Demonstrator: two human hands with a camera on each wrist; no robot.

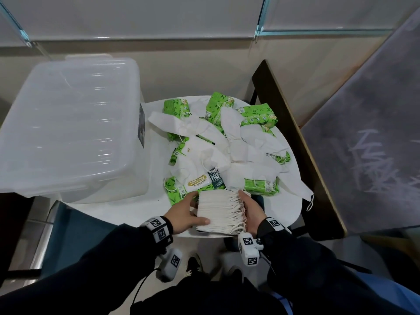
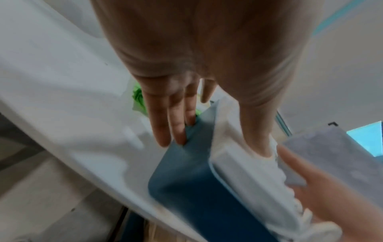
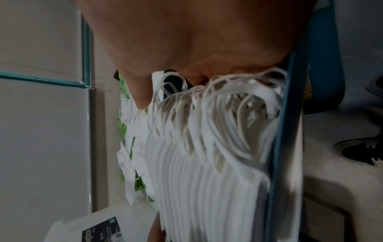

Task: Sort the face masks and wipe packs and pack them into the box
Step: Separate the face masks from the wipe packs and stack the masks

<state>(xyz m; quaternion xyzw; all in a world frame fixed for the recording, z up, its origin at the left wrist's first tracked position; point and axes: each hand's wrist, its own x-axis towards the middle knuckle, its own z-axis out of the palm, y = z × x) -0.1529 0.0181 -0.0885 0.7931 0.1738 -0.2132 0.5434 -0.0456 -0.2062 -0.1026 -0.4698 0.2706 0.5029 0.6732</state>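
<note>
Holding a stack of face masks low in the middle of the frame, the left hand and right hand press its two ends, fingers curled round it, over the white table's near edge. Beyond lie loose masks and green wipe packs (all jumbled together). The clear box sits upper left.

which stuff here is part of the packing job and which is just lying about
Job: mask stack held between left hand and right hand; loose masks; green wipe packs; clear box.
Lying about: dark board; blue chair.
</note>
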